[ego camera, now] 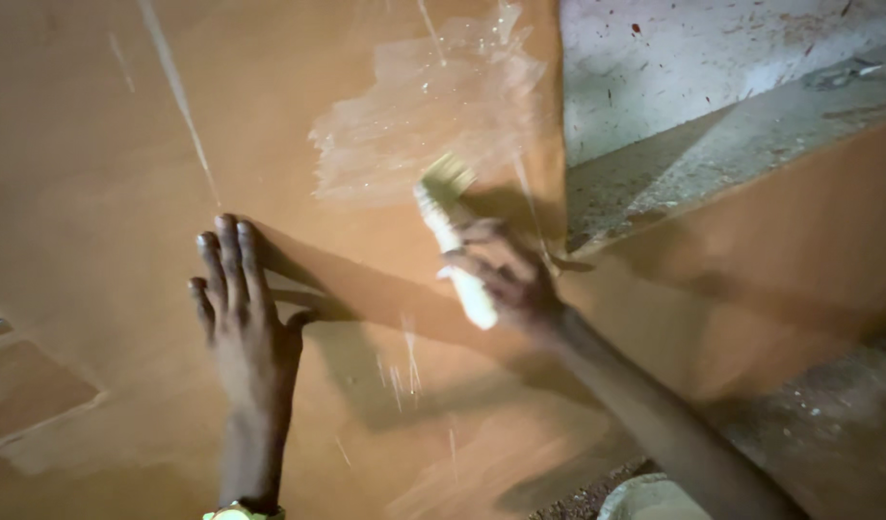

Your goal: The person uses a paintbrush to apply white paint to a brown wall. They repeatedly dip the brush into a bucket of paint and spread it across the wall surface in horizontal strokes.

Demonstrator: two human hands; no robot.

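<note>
Brush [450, 223] | pale handle, bristles on wet smear [429, 116] | right hand [508, 279] gripping

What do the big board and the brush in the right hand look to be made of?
Board: probably plywood or fibreboard, matte tan with a flat, even face; a wet glossy whitish smear, perhaps glue. Brush: pale handle, plastic or wood unclear through blur, with light bristles.
</note>
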